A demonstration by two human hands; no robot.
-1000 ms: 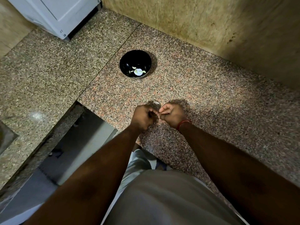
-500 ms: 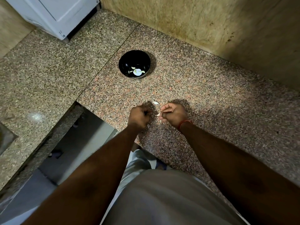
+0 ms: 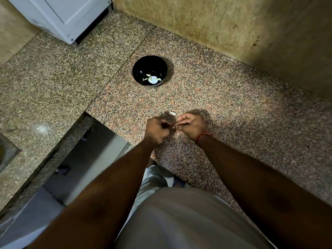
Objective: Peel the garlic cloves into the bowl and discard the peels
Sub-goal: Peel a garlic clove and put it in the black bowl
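A black bowl [image 3: 150,70] stands on the granite counter [image 3: 224,108] and holds a few pale peeled garlic cloves [image 3: 153,79]. Nearer to me, my left hand [image 3: 158,130] and my right hand [image 3: 192,127] are held close together just above the counter, fingers curled. Both pinch a small garlic clove [image 3: 176,125] between their fingertips; it is mostly hidden. A loose white garlic piece [image 3: 173,113] lies on the counter just beyond my hands. Another small pale scrap [image 3: 177,134] lies under my right hand.
A white appliance [image 3: 61,17] stands at the back left corner. A tiled wall [image 3: 233,24] runs along the back right. The counter is cut away at the front left, with the floor [image 3: 86,169] below. A sink corner [image 3: 7,155] shows at the left edge.
My left hand pulled a little to the left away from my right hand, then came back close to it. The bowl and the loose piece stay where they were.
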